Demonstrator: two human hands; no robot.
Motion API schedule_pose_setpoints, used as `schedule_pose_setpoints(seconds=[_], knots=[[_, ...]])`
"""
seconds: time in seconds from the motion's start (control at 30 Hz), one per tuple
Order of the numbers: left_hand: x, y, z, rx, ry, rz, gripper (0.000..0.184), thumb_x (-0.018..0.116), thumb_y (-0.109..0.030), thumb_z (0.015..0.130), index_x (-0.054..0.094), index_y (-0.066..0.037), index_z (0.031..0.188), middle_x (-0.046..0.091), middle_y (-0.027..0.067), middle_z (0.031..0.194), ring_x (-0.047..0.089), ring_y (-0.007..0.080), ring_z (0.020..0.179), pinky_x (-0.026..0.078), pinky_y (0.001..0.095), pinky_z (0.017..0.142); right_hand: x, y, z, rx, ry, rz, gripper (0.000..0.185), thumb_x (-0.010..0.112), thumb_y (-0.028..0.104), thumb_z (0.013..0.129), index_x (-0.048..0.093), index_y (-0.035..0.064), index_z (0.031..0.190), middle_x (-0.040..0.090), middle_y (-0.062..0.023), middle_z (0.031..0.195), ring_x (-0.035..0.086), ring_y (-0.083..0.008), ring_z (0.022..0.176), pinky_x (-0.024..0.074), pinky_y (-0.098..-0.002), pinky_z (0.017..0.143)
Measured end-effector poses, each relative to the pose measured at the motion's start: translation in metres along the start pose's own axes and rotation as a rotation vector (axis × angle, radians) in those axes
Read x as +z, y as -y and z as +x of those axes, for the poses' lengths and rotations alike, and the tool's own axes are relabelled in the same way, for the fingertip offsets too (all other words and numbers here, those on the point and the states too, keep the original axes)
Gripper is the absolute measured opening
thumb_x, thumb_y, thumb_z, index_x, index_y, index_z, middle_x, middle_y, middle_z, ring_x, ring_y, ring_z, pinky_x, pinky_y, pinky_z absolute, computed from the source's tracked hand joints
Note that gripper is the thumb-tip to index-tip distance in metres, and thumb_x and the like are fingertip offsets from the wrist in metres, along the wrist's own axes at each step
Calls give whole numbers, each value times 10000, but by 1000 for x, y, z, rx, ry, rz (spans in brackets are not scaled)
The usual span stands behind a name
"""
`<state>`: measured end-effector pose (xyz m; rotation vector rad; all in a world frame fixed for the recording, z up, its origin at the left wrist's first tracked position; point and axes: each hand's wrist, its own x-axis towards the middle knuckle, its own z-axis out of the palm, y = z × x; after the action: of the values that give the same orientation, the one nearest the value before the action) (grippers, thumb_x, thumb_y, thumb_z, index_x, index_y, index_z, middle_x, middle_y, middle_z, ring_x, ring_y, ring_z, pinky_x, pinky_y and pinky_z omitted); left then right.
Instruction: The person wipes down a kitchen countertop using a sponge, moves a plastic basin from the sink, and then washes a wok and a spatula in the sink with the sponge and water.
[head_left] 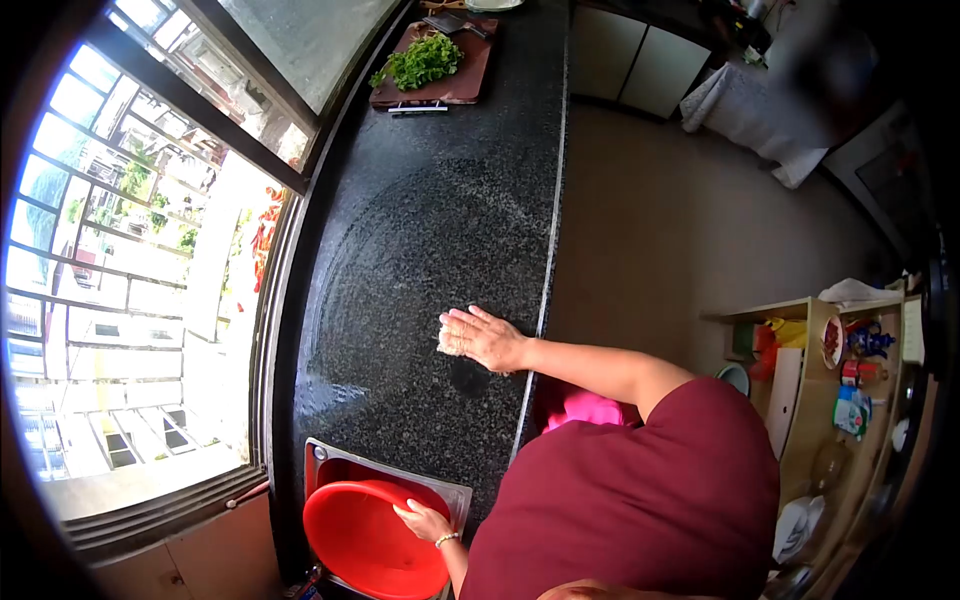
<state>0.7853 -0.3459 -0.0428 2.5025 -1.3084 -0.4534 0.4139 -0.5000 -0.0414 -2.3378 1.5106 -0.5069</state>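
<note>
My right hand lies palm down on the dark speckled countertop, over a small pale cloth. Only the edge of the cloth shows past my fingers, the rest being hidden under them. A damp, curved smear runs across the stone around it. My left hand, with a bracelet at the wrist, grips the side of a red plastic basin. The basin is tilted in the metal sink, and no contents show in it.
At the counter's far end, leafy greens and a cleaver rest on a brown cutting board. A barred window runs along the left. Shelves with packets stand at the right, and a cloth-covered table farther back.
</note>
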Motion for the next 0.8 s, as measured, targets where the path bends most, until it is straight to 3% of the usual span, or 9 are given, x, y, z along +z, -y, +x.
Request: schedule_pose_setpoints(seconds=[0.13,0.2,0.3,0.4,0.47,0.6,0.63,0.73,0.8], knots=[[6,3,0,-12,-55,113,483,385,-292,921,370,59,1253,473,269,1204,469,402,1087,382,436,905,-45,-109,9,448,-219,-209,543,318,121,869,185,20,1386,101,-152,1465,75,-263,1362,2,-404,1106],[-1,-12,-3,-54,-2,146,477,399,-271,916,355,62,1256,476,274,1193,471,406,1078,383,441,901,-83,-195,16,697,-315,-311,568,388,169,878,182,39,1391,104,-163,1461,89,-276,1358,20,-397,1110],[6,-10,1,-47,-62,186,475,428,-252,908,353,79,1239,487,290,1166,488,414,1053,396,440,879,-118,-316,34,840,-415,-444,581,440,233,879,222,35,1379,143,-159,1454,125,-286,1350,82,-417,1098],[9,-9,2,-49,-75,201,474,440,-240,903,350,80,1241,486,299,1158,495,420,1038,401,439,869,-145,-360,79,1046,-430,-405,585,407,294,899,206,31,1381,129,-160,1455,118,-290,1349,88,-418,1096],[7,-7,2,-79,-52,183,485,435,-249,903,343,79,1248,481,301,1162,489,423,1043,394,444,878,-133,-340,109,916,-383,-427,604,353,359,918,178,18,1385,107,-162,1458,122,-292,1345,92,-407,1097],[13,-4,8,-118,-41,186,483,443,-253,898,359,82,1236,478,307,1162,492,427,1035,394,444,879,-54,-144,144,155,33,-119,634,292,333,935,-32,47,1399,-72,-124,1470,-35,-246,1360,-39,-352,1105],[16,-6,7,-109,-101,213,473,451,-255,894,381,78,1222,487,302,1151,497,423,1028,396,441,874,-31,-87,141,-20,180,-65,597,285,298,935,23,37,1403,-21,-117,1477,2,-243,1364,-12,-361,1110],[12,-12,8,-136,-72,164,471,455,-258,892,388,64,1228,501,287,1140,498,417,1028,393,445,875,34,-8,112,-504,198,63,528,270,233,915,184,15,1388,106,-137,1468,96,-255,1361,46,-384,1110],[14,-14,4,-135,-123,302,473,472,-270,880,389,20,1244,482,251,1187,460,398,1079,376,476,880,3,-37,116,-340,237,19,523,270,207,909,182,16,1388,78,-140,1471,72,-258,1363,39,-384,1111]])
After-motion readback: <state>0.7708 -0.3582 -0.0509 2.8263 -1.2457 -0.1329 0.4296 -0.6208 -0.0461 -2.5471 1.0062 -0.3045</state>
